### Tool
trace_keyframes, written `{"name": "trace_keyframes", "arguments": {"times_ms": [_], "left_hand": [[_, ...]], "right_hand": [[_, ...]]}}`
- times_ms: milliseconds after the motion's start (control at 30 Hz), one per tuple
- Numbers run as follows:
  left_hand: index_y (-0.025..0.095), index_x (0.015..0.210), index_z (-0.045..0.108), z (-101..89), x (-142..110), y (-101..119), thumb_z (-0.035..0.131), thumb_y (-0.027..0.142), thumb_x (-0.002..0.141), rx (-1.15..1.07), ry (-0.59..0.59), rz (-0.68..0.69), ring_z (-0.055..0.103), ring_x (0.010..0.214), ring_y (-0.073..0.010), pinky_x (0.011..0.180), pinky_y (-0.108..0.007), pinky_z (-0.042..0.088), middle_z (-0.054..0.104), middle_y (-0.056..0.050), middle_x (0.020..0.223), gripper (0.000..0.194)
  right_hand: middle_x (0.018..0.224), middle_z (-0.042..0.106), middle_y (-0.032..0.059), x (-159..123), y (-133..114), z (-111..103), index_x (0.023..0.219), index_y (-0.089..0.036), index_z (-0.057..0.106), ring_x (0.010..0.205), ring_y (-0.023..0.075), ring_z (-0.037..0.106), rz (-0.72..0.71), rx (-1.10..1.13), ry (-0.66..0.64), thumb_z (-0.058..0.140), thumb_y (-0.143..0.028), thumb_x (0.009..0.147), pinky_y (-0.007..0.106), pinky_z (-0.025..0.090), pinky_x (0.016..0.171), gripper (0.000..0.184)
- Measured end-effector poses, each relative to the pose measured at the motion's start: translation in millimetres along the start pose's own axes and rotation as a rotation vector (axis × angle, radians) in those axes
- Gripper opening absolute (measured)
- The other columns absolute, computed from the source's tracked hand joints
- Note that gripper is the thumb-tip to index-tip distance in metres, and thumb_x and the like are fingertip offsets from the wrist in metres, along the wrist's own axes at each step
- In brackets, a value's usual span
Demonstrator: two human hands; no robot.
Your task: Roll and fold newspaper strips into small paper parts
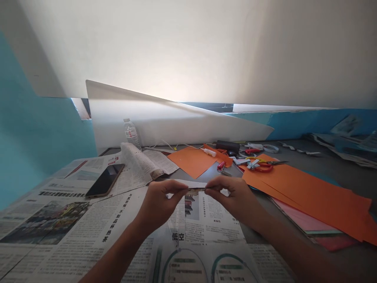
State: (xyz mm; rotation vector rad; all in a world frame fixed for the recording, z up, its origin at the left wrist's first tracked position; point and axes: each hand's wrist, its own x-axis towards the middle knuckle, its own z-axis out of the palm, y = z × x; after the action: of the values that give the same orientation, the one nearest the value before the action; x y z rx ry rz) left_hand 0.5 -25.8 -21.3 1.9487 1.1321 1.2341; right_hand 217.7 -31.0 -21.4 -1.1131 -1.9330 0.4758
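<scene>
Forearms [123,247]: over the newspaper sheet [200,232].
Left hand [157,199]: fingertips together, seemingly pinching the sheet's far edge.
Right hand [234,192]: pinching likewise; uneven pulling could, I think, tear it.
Scissors [266,168]: beyond the sheet, rightward; a swinging wrist might catch them.

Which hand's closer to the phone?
Left. The left hand is to the right of the phone, not touching it; the right hand is farther right, beyond the left hand.
</scene>
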Motion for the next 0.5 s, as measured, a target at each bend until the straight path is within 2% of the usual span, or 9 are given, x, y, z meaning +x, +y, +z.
{"name": "trace_keyframes", "arguments": {"times_ms": [167,233,500], "left_hand": [[0.024,0.084,0.078,12.2,-7,0,0.070,0.016,0.079,0.091,-0.117,0.094,0.070,0.065,-0.0150,0.062,-0.022,0.052,0.077,0.002,0.077,0.012],[0.025,0.085,0.078,13.9,-9,0,0.069,0.014,0.080,0.110,-0.155,0.102,0.070,0.065,-0.0149,0.062,-0.022,0.051,0.077,0.002,0.078,0.015],[0.022,0.077,0.077,0.7,0,-1,0.071,0.019,0.077,0.156,-0.157,0.000,0.069,0.063,-0.0143,0.059,-0.021,0.050,0.075,0.002,0.070,0.007]], "right_hand": [[0.078,0.072,0.0013,-9,1,11,0.091,-0.023,0.072,0.071,0.0156,0.063,-0.207,-0.186,-0.154,0.057,-0.025,0.093,0.027,0.042,0.066,0.015],[0.077,0.072,0.0015,-11,0,12,0.091,-0.023,0.071,0.071,0.0164,0.063,-0.248,-0.254,-0.210,0.052,-0.023,0.095,0.029,0.041,0.070,0.019],[0.066,0.068,0.0016,-8,0,9,0.081,-0.020,0.068,0.068,0.0173,0.059,-0.171,-0.369,-0.228,0.047,-0.025,0.097,0.027,0.037,0.064,0.027]]}}
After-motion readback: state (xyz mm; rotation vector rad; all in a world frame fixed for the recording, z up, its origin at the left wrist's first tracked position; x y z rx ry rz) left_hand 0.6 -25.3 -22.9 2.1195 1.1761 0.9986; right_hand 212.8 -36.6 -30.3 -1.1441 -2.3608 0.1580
